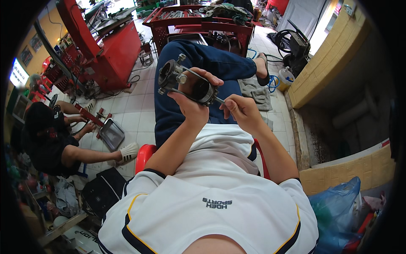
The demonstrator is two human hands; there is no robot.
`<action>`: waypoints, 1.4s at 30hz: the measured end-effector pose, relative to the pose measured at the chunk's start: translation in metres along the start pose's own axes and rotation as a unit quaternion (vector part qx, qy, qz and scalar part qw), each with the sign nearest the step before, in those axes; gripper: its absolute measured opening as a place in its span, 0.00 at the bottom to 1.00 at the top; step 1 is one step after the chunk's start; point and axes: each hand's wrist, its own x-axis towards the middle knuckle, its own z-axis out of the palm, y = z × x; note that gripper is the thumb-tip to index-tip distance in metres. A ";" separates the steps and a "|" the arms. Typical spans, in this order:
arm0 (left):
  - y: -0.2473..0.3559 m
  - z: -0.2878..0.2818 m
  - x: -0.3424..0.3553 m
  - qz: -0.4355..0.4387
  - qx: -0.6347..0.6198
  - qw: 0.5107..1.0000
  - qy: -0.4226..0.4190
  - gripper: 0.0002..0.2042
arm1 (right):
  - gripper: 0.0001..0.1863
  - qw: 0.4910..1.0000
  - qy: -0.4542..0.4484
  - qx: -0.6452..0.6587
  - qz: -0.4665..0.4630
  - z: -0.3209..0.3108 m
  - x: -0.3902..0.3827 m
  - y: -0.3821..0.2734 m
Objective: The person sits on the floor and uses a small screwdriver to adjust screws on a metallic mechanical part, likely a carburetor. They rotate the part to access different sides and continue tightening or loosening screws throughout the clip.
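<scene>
My left hand [193, 99] is wrapped round a machine part [202, 90] with a dark cylindrical body, held above my lap. Its far-left end is a grey metal ring-shaped piece [167, 75] with bolts sticking out of its rim. A thin long bar runs along the part's upper side. With its fingers curled, my right hand [242, 111] pinches a thin metal rod [220, 100]. The rod's tip meets the near-right end of the part. Whether the rod is a tool or belongs to the part, I cannot tell.
Beyond my knees stands a red tool cart [203, 26] with wrenches and cloths. A red machine [111, 57] is at the far left. Another person [46, 139] sits at the left beside a metal tray [111, 134]. At right are a low tiled wall [332, 63] and a blue plastic bag [336, 207].
</scene>
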 end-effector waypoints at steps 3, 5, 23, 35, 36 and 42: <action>0.000 0.001 0.000 0.001 0.004 1.000 0.016 0.50 | 0.12 0.999 0.035 -0.014 -0.026 0.005 0.001 -0.002; 0.001 0.002 0.000 -0.001 -0.003 1.000 0.019 0.50 | 0.14 0.992 0.064 -0.058 -0.087 0.006 0.003 0.006; -0.001 0.004 0.000 -0.021 -0.053 0.997 0.044 0.46 | 0.12 0.994 0.068 -0.075 -0.052 0.009 0.001 -0.009; -0.002 0.002 0.001 -0.008 -0.061 0.997 0.045 0.45 | 0.11 0.990 0.066 -0.084 -0.095 0.009 0.000 0.002; -0.002 0.001 0.001 -0.008 -0.059 0.997 0.049 0.44 | 0.12 0.989 0.074 -0.092 -0.092 0.010 0.000 0.001; -0.002 0.002 0.002 -0.011 -0.055 0.996 0.064 0.43 | 0.20 0.987 0.082 -0.115 -0.078 0.012 0.000 -0.003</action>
